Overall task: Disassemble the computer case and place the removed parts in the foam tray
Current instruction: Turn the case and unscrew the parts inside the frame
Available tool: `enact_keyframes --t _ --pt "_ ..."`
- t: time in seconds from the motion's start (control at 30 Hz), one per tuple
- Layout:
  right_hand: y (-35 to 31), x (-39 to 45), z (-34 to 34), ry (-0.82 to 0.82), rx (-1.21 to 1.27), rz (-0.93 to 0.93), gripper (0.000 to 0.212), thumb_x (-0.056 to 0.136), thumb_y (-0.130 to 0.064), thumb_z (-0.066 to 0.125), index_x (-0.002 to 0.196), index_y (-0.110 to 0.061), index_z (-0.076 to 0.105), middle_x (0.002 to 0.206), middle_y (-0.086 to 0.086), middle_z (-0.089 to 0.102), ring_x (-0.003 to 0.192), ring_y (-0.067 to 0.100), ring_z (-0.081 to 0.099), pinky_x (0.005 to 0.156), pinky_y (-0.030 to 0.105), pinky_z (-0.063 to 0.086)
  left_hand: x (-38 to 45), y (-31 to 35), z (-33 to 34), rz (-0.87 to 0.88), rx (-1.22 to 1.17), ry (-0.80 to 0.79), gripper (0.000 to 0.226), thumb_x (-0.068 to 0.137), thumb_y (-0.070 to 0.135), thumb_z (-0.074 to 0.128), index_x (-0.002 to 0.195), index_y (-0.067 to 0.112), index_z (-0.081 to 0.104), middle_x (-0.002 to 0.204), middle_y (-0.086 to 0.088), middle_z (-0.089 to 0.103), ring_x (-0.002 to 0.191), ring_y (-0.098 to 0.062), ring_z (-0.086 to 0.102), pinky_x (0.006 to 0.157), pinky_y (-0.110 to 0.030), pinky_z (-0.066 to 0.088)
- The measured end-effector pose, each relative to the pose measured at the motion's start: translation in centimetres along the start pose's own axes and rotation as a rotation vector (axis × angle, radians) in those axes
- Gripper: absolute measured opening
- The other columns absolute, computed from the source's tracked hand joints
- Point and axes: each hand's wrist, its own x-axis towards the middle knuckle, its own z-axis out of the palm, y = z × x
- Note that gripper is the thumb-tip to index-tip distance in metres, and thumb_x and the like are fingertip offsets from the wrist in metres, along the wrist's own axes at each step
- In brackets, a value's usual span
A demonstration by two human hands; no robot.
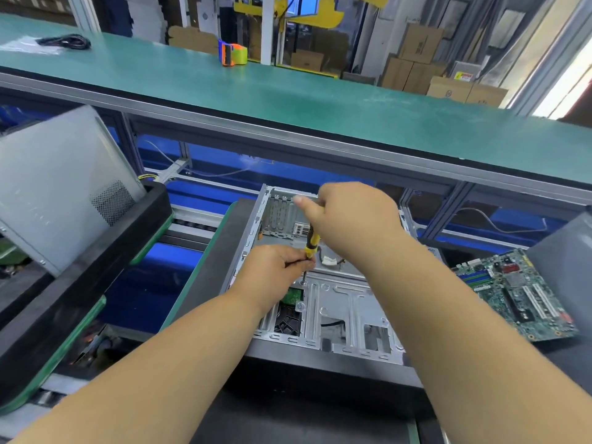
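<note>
The open computer case [323,283] lies flat, long axis running away from the person. Right hand [349,219] grips an upright screwdriver [311,243]; left hand [275,270] pinches its shaft.

We look down at the open computer case [323,302] in the centre of the frame, lying on a dark foam tray [211,257]. Our right hand [349,219] grips the top of a yellow-and-black screwdriver [310,243], which stands nearly upright over the metal plate inside. Our left hand [275,270] pinches its lower shaft. At right lies a green motherboard [515,293]; at left a grey side panel [61,184] leans tilted.
</note>
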Motion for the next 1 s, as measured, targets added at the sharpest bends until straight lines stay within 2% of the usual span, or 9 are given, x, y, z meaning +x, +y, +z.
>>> enact_keyframes --t 0.07,0.17,0.27,0.4,0.5,0.63,0.8,0.87,1.0 --pt "-0.6 0.6 0.3 -0.115 -0.106 -0.004 0.052 0.101 -0.058 0.027 0.079 -0.016 0.049 0.067 0.000 0.047 0.061 0.020 0.046 0.048 0.028 0.026 0.0 -0.1 0.0 -0.004 -0.009 0.003 0.014 0.086 0.023 0.074 0.099 0.024 0.078 0.077 0.028 0.068 0.078 0.008 0.062 0.072 -0.004 0.044" --pt "-0.4 0.5 1.0 -0.128 -0.003 -0.006 0.040 0.105 -0.044 0.028 0.076 -0.018 0.040 0.067 -0.001 0.041 0.065 0.023 0.044 0.052 0.031 0.026 0.0 -0.4 0.0 -0.008 0.017 -0.037 0.014 0.087 0.024 0.072 0.100 0.024 0.078 0.084 0.020 0.071 0.081 0.004 0.064 0.076 -0.012 0.049" --pt "0.3 0.2 1.4 -0.123 0.111 0.001 0.040 0.105 -0.038 0.031 0.069 -0.022 0.031 0.067 0.000 0.043 0.058 0.015 0.038 0.049 0.032 0.022 -0.1 -0.5 -0.1 0.004 0.178 -0.122 0.016 0.082 0.030 0.077 0.097 0.026 0.074 0.089 0.012 0.068 0.078 0.002 0.061 0.076 -0.021 0.050" --pt "1.0 0.0 1.4 -0.158 0.151 0.011 0.038 0.105 -0.036 0.032 0.069 -0.022 0.031 0.067 0.001 0.046 0.059 0.014 0.039 0.049 0.032 0.022 0.0 -0.7 -0.2 0.143 0.416 -0.128 0.042 0.075 0.046 0.079 0.113 0.029 0.071 0.096 0.009 0.061 0.102 -0.010 0.051 0.092 -0.025 0.043" --pt "1.0 0.0 1.0 -0.206 0.175 -0.028 0.033 0.105 -0.035 0.033 0.076 -0.020 0.037 0.069 0.001 0.048 0.060 0.014 0.040 0.049 0.032 0.023 -0.1 -0.9 -0.6 0.125 0.466 -0.138 0.058 0.071 0.056 0.077 0.122 0.033 0.065 0.108 0.011 0.058 0.111 -0.011 0.044 0.100 -0.028 0.038" --pt "0.8 -0.3 0.3 -0.259 0.215 -0.107 0.022 0.105 -0.031 0.034 0.094 -0.016 0.045 0.074 0.001 0.050 0.061 0.014 0.042 0.050 0.032 0.024 0.0 -0.5 -0.6 0.134 0.502 -0.180 0.046 0.077 0.047 0.075 0.120 0.034 0.065 0.107 0.009 0.063 0.108 -0.015 0.053 0.097 -0.035 0.044" --pt "0.3 -0.6 -0.1 -0.271 0.284 -0.101 0.019 0.100 -0.025 0.037 0.084 -0.017 0.042 0.068 0.001 0.046 0.057 0.016 0.036 0.050 0.032 0.021 0.2 -0.4 -0.6 0.096 0.513 -0.208 0.047 0.082 0.043 0.072 0.127 0.033 0.062 0.115 0.009 0.060 0.114 -0.015 0.051 0.102 -0.036 0.042" --pt "0.2 -0.6 0.1 -0.241 0.270 -0.081 0.023 0.098 -0.028 0.038 0.076 -0.022 0.038 0.066 0.000 0.047 0.060 0.020 0.041 0.050 0.032 0.023 0.2 -0.4 -0.7 0.096 0.535 -0.216 0.047 0.083 0.044 0.070 0.127 0.033 0.061 0.117 0.009 0.060 0.116 -0.016 0.049 0.103 -0.037 0.039" --pt "-0.2 -0.1 -0.1 -0.250 0.189 -0.062 0.038 0.097 -0.057 0.043 0.079 -0.023 0.047 0.068 -0.003 0.053 0.064 0.017 0.050 0.053 0.031 0.033 0.2 -0.3 -0.7 0.105 0.559 -0.207 0.043 0.082 0.046 0.069 0.122 0.036 0.062 0.114 0.009 0.060 0.115 -0.015 0.049 0.102 -0.037 0.039"
